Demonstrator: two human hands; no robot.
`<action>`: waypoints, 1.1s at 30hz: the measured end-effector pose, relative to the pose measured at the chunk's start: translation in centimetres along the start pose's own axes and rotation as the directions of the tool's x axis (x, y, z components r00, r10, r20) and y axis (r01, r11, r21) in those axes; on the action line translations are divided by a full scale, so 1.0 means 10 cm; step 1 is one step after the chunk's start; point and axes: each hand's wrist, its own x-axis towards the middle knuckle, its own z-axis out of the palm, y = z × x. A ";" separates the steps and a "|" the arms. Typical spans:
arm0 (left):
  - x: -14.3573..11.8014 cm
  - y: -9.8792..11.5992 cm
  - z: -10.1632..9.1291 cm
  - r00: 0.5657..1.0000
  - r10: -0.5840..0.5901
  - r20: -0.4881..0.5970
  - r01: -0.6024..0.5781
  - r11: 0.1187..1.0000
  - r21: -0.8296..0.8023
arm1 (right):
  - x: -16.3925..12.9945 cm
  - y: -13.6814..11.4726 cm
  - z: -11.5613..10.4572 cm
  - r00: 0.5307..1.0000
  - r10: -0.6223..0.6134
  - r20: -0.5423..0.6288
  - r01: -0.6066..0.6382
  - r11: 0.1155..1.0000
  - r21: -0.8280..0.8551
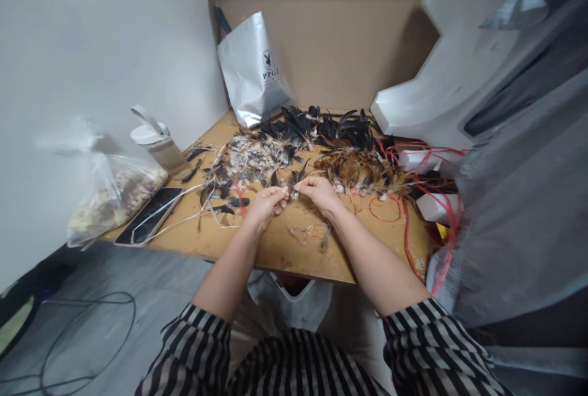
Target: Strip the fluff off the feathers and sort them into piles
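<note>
Over the front middle of the wooden table, my left hand [271, 205] and my right hand [320, 192] are close together, fingertips nearly meeting. Thumb and forefinger of the right are pinched on a small dark feather [299, 174], whose pale fluffy base hangs between the hands. My left fingers are pinched too; what they hold, if anything, is too small to make out. Beyond my left hand lies a pile of grey-white and brown feathers [252, 154]. Golden-brown feathers [367, 172] are spread to the right of my right hand, with long black feathers [344, 129] behind.
A silver bag [245, 71] leans at the back. On the left are a lidded bottle [160, 148], a phone [149, 217] and a clear plastic bag [119, 190]. Red plastic string [407, 236] trails down the right side, near a hanging grey cloth [523, 200].
</note>
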 end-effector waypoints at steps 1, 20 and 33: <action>0.00 0.01 0.00 1.000 0.000 0.010 0.001 0.999 -0.052 | 0.00 -0.01 0.00 1.000 0.008 0.012 -0.009 1.000 0.024; -0.01 0.04 0.06 0.996 0.086 -0.032 -0.091 0.955 -0.282 | -0.08 -0.13 0.06 0.955 0.052 0.290 -0.170 0.902 0.397; 0.03 -0.03 0.08 0.975 0.191 -0.114 -0.185 0.981 0.059 | -0.05 -0.10 -0.03 0.983 0.036 0.183 -0.054 0.994 0.093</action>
